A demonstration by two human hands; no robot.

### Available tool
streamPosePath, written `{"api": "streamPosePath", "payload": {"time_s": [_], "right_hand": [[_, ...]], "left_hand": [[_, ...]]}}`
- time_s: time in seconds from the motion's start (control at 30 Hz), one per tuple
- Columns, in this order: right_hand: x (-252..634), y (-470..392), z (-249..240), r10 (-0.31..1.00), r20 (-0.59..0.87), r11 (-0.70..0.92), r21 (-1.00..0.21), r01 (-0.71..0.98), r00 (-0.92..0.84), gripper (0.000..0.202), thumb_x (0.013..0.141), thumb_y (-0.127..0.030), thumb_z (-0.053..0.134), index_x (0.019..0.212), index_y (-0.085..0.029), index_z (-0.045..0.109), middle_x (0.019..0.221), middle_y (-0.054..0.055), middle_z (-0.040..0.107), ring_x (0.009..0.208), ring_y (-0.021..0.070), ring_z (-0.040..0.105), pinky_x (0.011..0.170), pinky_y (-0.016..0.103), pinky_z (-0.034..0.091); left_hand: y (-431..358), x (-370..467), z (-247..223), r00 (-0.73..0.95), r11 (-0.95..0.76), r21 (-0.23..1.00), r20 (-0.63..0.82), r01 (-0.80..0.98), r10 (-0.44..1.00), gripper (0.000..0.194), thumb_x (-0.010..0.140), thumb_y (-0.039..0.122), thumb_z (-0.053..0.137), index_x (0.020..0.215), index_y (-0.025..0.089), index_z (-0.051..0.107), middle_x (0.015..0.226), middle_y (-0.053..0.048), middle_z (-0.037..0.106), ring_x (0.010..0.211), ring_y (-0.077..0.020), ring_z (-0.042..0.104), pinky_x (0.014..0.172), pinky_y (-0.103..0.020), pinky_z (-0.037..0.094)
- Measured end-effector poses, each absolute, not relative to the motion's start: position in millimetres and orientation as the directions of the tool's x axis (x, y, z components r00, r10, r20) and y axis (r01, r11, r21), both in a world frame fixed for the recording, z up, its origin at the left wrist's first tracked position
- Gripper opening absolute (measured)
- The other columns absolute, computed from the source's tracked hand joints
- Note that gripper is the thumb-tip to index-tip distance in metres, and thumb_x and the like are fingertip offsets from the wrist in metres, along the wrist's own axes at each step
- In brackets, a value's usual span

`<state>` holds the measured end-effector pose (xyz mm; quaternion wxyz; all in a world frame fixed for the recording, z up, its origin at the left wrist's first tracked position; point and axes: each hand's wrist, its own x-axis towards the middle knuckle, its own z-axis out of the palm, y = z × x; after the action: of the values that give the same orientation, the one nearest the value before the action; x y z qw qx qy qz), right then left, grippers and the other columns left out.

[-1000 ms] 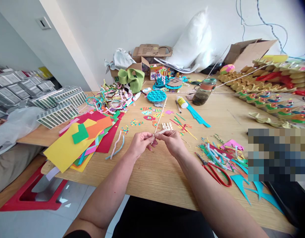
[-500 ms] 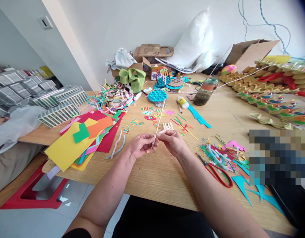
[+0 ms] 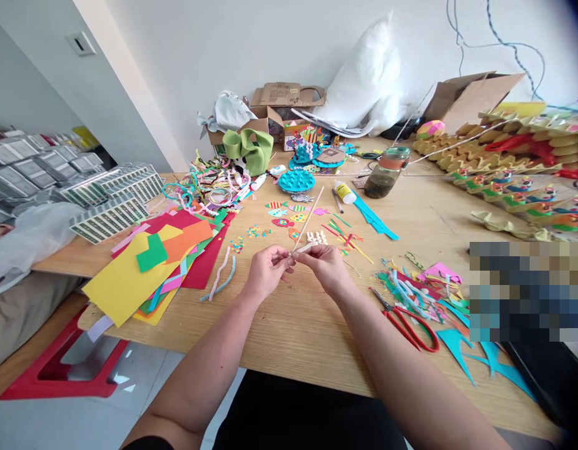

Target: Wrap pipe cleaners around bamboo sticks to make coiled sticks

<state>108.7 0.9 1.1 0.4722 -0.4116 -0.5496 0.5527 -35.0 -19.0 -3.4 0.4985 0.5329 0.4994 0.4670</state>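
Note:
Between the thumb and fingers of my left hand, a thin pale wooden stick is pinched near its lower end. The stick slants up and to the right over the table. My right hand meets the left at that end, closed on a fuzzy white strip that looks like a pipe cleaner. The fingertips partly hide where strip and stick meet. Just beyond the hands lie several small white coils and colourful paper fish. Two pipe cleaners, pink and blue, rest left of my left hand.
Coloured sheets are piled at the left. Red-handled scissors lie beside paper scraps at the right. Further back stand a glass jar, a glue bottle lying down, a blue bumpy piece and cardboard boxes.
The stick has tipped further to the right, and its lower end has turned in my fingers. Both hands remain together in nearly the same place. The camera view has shifted slightly.

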Motion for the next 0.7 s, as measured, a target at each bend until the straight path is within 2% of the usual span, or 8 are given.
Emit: {"api": "streamPosePath", "payload": {"time_s": [0.3, 0.43, 0.57, 0.7], "right_hand": [[107, -2, 7, 0.965, 0.1, 0.063, -0.986, -0.154, -0.242, 0.023, 0.064, -0.034, 0.069, 0.051, -0.016, 0.063, 0.051, 0.0, 0.058, 0.053, 0.0116, 0.052, 0.054, 0.026, 0.04], [106, -4, 8, 0.955, 0.125, 0.064, -0.972, -0.226, -0.269, 0.016, 0.066, -0.031, 0.069, 0.057, -0.017, 0.067, 0.051, 0.0, 0.058, 0.052, 0.0119, 0.052, 0.055, 0.027, 0.041], [106, -4, 5, 0.937, 0.135, 0.02, -0.941, -0.336, -0.321, 0.012, 0.067, -0.028, 0.068, 0.065, -0.016, 0.07, 0.052, 0.0, 0.059, 0.051, 0.013, 0.053, 0.053, 0.029, 0.042], [107, -5, 7, 0.931, 0.102, -0.044, -0.922, -0.384, -0.35, 0.01, 0.066, -0.025, 0.068, 0.064, -0.016, 0.07, 0.056, 0.002, 0.062, 0.049, 0.0133, 0.053, 0.05, 0.029, 0.042]], "left_hand": [[-21, -35, 2, 0.135, 0.093, 0.994, -0.084, -0.061, 0.987, 0.027, 0.069, 0.033, 0.065, 0.082, 0.01, 0.059, 0.071, -0.005, 0.063, 0.053, -0.0114, 0.06, 0.039, -0.018, 0.045], [-21, -38, 6, 0.221, 0.175, 0.972, -0.138, -0.159, 0.965, 0.029, 0.066, 0.034, 0.069, 0.08, 0.009, 0.06, 0.071, -0.005, 0.063, 0.053, -0.0109, 0.059, 0.039, -0.017, 0.043], [-20, -41, 8, 0.329, 0.264, 0.933, -0.176, -0.244, 0.928, 0.03, 0.065, 0.033, 0.07, 0.08, 0.009, 0.061, 0.069, -0.004, 0.062, 0.052, -0.0102, 0.059, 0.038, -0.016, 0.042], [-20, -43, 6, 0.399, 0.318, 0.896, -0.181, -0.311, 0.899, 0.025, 0.067, 0.03, 0.069, 0.079, 0.01, 0.062, 0.07, -0.003, 0.062, 0.053, -0.0096, 0.059, 0.037, -0.016, 0.042]]}}
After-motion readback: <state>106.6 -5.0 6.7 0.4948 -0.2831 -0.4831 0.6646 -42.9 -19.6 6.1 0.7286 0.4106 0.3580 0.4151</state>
